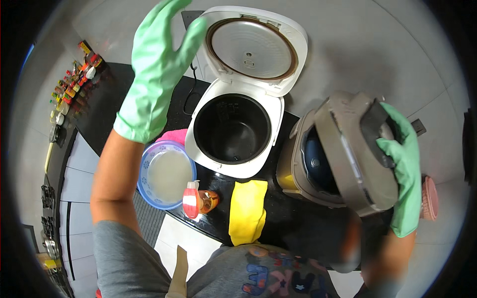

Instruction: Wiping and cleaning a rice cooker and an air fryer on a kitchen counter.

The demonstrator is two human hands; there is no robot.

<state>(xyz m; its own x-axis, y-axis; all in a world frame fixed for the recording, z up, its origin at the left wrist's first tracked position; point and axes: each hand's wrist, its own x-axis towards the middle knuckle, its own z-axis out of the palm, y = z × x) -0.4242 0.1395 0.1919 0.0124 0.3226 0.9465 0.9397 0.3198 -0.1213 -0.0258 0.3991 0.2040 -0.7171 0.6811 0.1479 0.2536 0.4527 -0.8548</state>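
My left hand, in a mint-green rubber glove, is raised with fingers and thumb apart, holding nothing. Its thumb is close to the raised lid of a white rice cooker; I cannot tell whether they touch. Inside that cooker is a dark inner pot, with faint markings on its wall. At the right, my right hand, gloved alike, grips the dark handle on the lid of a grey-brown electric cooker. That lid stands partly raised, showing a dark blue inside.
A blue-rimmed basin of cloudy water stands left, beside a pink cloth. An orange liquid bottle with a red-and-white top and a folded yellow cloth lie near the black counter's front edge. Condiment bottles line the far left.
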